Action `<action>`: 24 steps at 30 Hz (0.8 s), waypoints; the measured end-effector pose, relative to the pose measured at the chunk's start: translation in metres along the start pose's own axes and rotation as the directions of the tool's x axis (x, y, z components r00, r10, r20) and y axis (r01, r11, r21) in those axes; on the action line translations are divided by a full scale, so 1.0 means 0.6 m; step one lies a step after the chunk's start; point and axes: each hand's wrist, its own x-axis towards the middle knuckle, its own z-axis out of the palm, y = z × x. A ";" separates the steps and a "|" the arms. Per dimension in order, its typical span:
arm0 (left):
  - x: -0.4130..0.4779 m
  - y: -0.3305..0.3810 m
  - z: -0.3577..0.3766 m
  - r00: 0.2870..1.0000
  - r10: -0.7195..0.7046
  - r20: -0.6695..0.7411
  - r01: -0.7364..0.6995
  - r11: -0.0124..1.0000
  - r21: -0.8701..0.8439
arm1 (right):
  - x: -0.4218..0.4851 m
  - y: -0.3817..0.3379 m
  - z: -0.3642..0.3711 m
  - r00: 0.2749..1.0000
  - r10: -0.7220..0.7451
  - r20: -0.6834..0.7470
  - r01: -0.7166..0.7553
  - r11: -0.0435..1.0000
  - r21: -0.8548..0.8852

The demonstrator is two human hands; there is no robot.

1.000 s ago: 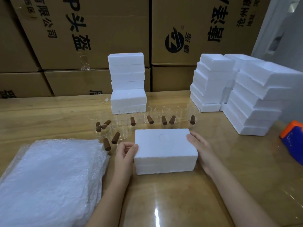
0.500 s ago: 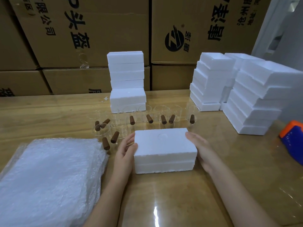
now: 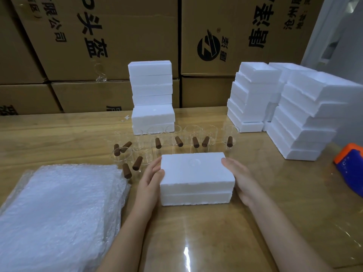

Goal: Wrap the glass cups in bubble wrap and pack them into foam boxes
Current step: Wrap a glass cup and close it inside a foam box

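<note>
Cartons [image 3: 127,36] back a glossy wooden table [image 3: 216,242] bearing seemingly glass cups [image 3: 193,134].

Black Chinese print runs downward on the left carton [image 3: 125,36] at eleven o'clock: large 头盔 after a cut-off letter P, and smaller 公司 beside it. The right carton [image 3: 235,12] at one o'clock bears a round black striped logo marked ®, large 唐泽 and small 沧州; other characters are cropped or blurred

glossy wooden table [image 3: 255,232], stacked cardboard cartons [image 3: 121,36]
</note>
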 end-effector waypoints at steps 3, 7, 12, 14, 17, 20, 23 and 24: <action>0.001 -0.001 -0.001 1.000 -0.017 0.008 0.017 1.000 -0.003 | -0.002 -0.001 0.002 1.000 0.004 -0.009 -0.004 1.000 0.006; 0.002 -0.003 -0.001 1.000 -0.016 -0.002 0.016 1.000 0.001 | -0.006 -0.005 0.003 1.000 0.011 -0.009 -0.011 1.000 0.006; 0.002 -0.007 -0.004 1.000 0.001 -0.003 -0.001 1.000 -0.021 | -0.017 -0.017 -0.005 0.992 0.084 0.093 -0.079 0.995 -0.054; 0.002 -0.007 -0.003 1.000 0.013 -0.005 -0.013 0.999 -0.038 | -0.023 -0.019 -0.008 0.988 0.102 0.116 -0.093 0.992 -0.082; 0.002 -0.004 -0.002 1.000 0.028 -0.005 -0.028 0.997 -0.065 | -0.024 -0.018 -0.007 0.988 0.106 0.115 -0.098 0.992 -0.078; 0.004 -0.005 -0.002 1.000 -0.005 -0.008 0.005 0.996 -0.090 | -0.025 -0.018 -0.003 0.990 0.110 0.088 -0.106 0.993 -0.046; 0.005 -0.007 0.000 0.998 -0.057 0.001 0.056 0.987 -0.150 | -0.028 -0.021 0.001 0.991 0.096 0.088 -0.097 0.995 0.006; 0.006 -0.006 0.001 0.998 -0.061 0.008 0.062 0.983 -0.176 | -0.029 -0.021 0.001 0.992 0.076 0.099 -0.080 0.996 0.035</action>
